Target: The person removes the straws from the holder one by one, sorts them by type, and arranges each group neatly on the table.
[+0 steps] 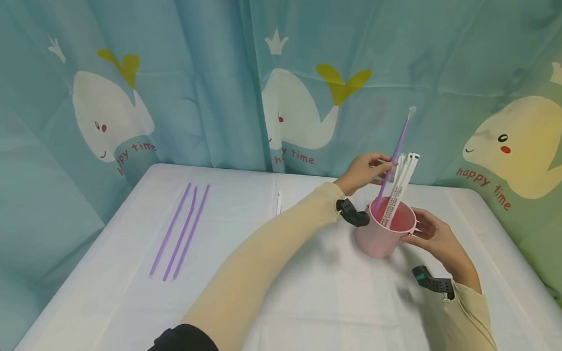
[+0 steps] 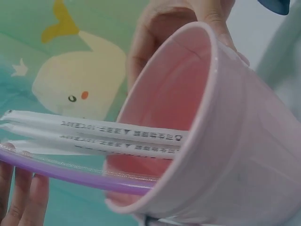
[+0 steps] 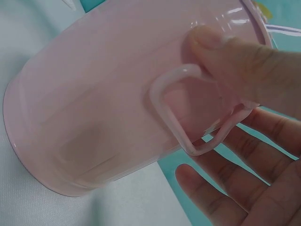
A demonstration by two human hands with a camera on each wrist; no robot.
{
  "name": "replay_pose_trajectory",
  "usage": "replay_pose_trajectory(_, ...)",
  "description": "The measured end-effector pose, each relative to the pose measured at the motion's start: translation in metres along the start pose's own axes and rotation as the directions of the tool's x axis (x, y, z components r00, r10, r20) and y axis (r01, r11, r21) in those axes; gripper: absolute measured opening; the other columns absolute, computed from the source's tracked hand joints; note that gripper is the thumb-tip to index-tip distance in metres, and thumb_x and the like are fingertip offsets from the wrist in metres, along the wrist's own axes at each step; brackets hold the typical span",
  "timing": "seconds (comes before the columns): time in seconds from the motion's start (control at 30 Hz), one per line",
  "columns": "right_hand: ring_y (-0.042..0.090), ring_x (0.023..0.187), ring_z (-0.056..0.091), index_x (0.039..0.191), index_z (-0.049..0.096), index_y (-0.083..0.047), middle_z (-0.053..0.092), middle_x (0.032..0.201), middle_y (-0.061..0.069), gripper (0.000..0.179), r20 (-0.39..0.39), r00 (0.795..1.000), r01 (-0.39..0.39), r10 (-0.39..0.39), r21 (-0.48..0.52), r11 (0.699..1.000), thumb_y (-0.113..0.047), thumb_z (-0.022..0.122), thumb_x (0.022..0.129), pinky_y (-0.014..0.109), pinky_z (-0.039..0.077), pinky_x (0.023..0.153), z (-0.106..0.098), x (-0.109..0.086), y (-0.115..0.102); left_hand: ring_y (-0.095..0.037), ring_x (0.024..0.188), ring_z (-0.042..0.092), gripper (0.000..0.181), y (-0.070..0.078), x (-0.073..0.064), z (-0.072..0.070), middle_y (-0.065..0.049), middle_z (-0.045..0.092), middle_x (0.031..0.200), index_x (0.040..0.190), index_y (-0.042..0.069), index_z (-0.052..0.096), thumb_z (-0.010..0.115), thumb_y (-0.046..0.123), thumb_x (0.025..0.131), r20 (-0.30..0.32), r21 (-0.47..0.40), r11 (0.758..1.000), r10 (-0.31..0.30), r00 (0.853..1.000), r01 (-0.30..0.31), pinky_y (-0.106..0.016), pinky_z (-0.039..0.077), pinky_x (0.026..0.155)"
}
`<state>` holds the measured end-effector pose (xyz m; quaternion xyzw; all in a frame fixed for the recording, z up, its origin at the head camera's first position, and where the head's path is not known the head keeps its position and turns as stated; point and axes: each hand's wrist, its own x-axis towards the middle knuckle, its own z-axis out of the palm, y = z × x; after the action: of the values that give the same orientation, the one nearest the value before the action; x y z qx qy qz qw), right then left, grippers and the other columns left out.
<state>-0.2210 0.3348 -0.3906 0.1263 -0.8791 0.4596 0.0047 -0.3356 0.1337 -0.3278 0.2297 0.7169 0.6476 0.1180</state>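
Two-handed: pinching purple straw (image 1: 402,133) with left hand (image 1: 363,173), gripping cup (image 1: 377,241) with right hand (image 1: 442,242); could tip cup by pressing straw sideways.

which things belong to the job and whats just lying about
Likely in the job:
slim purple straw in clear wrap, pinched by left hand
round pink handled cup, held by right hand
white paper-wrapped straws inside

Just lying about:
three slim purple straws on the white table (may belong too)
narrow white strip, partly hidden by the cream left sleeve
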Motion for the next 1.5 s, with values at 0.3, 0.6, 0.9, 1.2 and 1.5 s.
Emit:
replay_pose_trajectory(0.3, -0.017, 0.102, 0.050, 0.137, 0.038, 0.003, 0.048, 0.125, -0.010, 0.067, 0.004, 1.000, -0.010, 0.010, 0.015, 1.000, -0.013, 0.073, 0.082, 0.005, 0.046, 0.084, 0.000, 0.000, 0.001, -0.017, 0.087, 0.065, 0.027, 0.023, 0.000, -0.014, -0.018, 0.064, 0.108, 0.118, 0.003, 0.060, 0.052, 0.016, 0.096, 0.020, 0.004, 0.999, 0.044, 0.999, -0.044, -0.025, 0.058, 0.077)
replay_pose_trajectory(0.6, -0.016, 0.103, 0.051, 0.136, 0.038, 0.004, 0.049, 0.123, -0.015, 0.066, 0.014, 1.000, 0.014, -0.015, 0.053, 0.999, -0.010, 0.073, 0.081, 0.003, 0.046, 0.082, 0.000, -0.001, 0.001, -0.016, 0.089, 0.065, 0.027, 0.053, -0.002, -0.029, -0.017, 0.064, 0.111, 0.119, 0.003, 0.059, 0.051, 0.015, 0.096, 0.010, -0.068, 0.992, 0.104, 0.995, -0.103, -0.020, 0.057, 0.075)
replay_pose_trajectory(0.9, -0.016, 0.102, 0.053, 0.135, 0.038, 0.005, 0.050, 0.119, -0.020, 0.066, 0.016, 0.999, 0.034, -0.035, 0.064, 0.997, -0.008, 0.073, 0.081, 0.004, 0.047, 0.081, 0.001, -0.001, 0.001, -0.027, 0.099, 0.064, 0.029, 0.088, -0.020, -0.043, -0.018, 0.063, 0.109, 0.122, 0.000, 0.058, 0.052, 0.011, 0.096, 0.007, -0.109, 0.985, 0.133, 0.991, -0.132, -0.021, 0.057, 0.076)
replay_pose_trajectory(1.2, -0.015, 0.102, 0.054, 0.135, 0.038, 0.007, 0.052, 0.121, -0.013, 0.066, 0.010, 0.999, 0.051, -0.051, 0.059, 0.997, -0.006, 0.073, 0.080, 0.004, 0.046, 0.081, 0.001, 0.000, 0.001, -0.022, 0.095, 0.065, 0.026, 0.088, -0.032, -0.065, -0.015, 0.065, 0.110, 0.119, 0.004, 0.060, 0.054, 0.012, 0.095, 0.020, -0.061, 0.987, 0.151, 0.988, -0.150, -0.024, 0.057, 0.078)
replay_pose_trajectory(1.5, -0.017, 0.102, 0.051, 0.136, 0.039, 0.004, 0.050, 0.120, -0.017, 0.066, -0.002, 1.000, 0.030, -0.030, 0.026, 0.999, -0.010, 0.073, 0.081, 0.003, 0.045, 0.083, 0.001, -0.001, 0.000, -0.019, 0.086, 0.064, 0.025, 0.077, -0.069, -0.096, -0.015, 0.066, 0.105, 0.116, 0.001, 0.062, 0.056, 0.011, 0.094, 0.041, 0.060, 0.986, 0.151, 0.988, -0.153, -0.032, 0.059, 0.078)
